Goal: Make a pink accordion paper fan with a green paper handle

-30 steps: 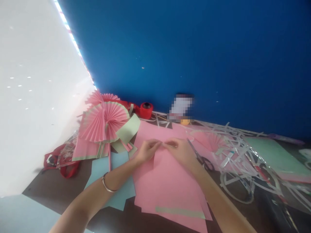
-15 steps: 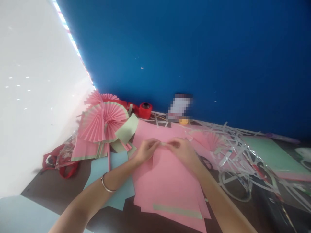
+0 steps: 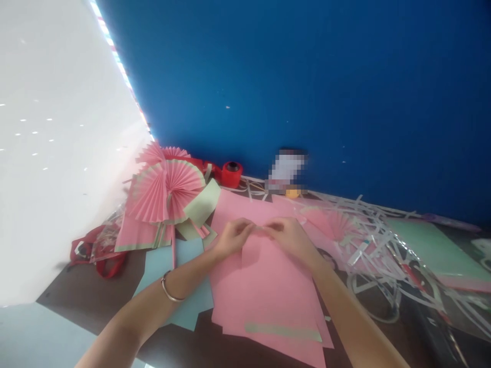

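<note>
A pink paper sheet (image 3: 280,286) with a pale green strip (image 3: 284,331) along its near end lies over other pink sheets (image 3: 226,296). My left hand (image 3: 235,238) pinches the far edge of the top sheet between thumb and fingers. Close beside it, my right hand (image 3: 288,239) pinches the same edge, the fingertips of both hands nearly meeting. A narrow bit of the edge shows between them; its exact fold is too blurred to tell. Both hands are closed on the paper.
Pleated pink paper fans (image 3: 169,191) stand at the left, behind light blue paper (image 3: 176,291). A red tape roll (image 3: 231,175) sits by the blue wall (image 3: 307,76). White paper strips (image 3: 368,245) and a green sheet pack (image 3: 433,245) lie at the right.
The narrow edge between my fingertips looked pale green before and now looks pinkish. Both hands keep nearly the same place, and the view has shifted slightly.
</note>
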Demonstrator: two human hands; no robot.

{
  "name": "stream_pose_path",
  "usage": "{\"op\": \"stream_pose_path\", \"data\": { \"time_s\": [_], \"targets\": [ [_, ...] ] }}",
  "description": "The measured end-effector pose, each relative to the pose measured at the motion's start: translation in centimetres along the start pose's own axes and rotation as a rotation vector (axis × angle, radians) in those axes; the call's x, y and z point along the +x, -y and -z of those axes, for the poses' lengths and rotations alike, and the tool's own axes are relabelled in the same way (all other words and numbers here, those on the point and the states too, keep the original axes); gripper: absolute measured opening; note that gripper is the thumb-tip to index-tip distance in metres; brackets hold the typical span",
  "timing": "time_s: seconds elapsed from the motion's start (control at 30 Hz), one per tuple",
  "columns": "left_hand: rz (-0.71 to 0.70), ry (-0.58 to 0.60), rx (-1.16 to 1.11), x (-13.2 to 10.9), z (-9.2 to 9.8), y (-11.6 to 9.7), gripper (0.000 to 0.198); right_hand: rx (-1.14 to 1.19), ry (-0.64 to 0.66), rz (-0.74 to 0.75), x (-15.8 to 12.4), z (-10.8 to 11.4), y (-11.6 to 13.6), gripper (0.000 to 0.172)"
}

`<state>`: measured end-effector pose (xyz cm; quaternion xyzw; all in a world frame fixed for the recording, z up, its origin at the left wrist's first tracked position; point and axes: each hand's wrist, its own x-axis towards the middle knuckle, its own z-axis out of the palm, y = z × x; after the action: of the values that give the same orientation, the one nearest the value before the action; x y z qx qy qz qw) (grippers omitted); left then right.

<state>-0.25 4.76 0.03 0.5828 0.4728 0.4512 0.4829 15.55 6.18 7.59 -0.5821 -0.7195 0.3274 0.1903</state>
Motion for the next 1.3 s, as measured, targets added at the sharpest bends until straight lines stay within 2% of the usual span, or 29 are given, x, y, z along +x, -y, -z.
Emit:
{"op": "stream_pose_path", "data": {
  "time_s": [0.13,0.33,0.7,0.87,1.3],
  "targets": [
    [0.032,0.040,0.009,-0.1,-0.1,-0.4,0.027,0.004,0.031,0.012,-0.1,-0.2,0.4,0.019],
    [-0.023,0.064,0.017,-0.1,-0.1,-0.4,0.022,-0.053,-0.013,0.038,-0.3,-0.5,0.2,0.016],
    [0.027,0.004,-0.018,-0.1,0.0,0.2,0.029,-0.001,-0.122,0.022,-0.5,-1.0,-1.6,0.011],
    [0.018,-0.008,-0.023,-0.2,-0.1,0.1,0.029,-0.076,-0.204,0.057,-1.0,-0.7,-1.9,0.006],
    [-0.010,-0.001,-0.017,-0.3,-0.1,-0.4,0.025,-0.085,-0.127,0.026,-0.8,-0.1,-2.4,0.010]
  ]
}}
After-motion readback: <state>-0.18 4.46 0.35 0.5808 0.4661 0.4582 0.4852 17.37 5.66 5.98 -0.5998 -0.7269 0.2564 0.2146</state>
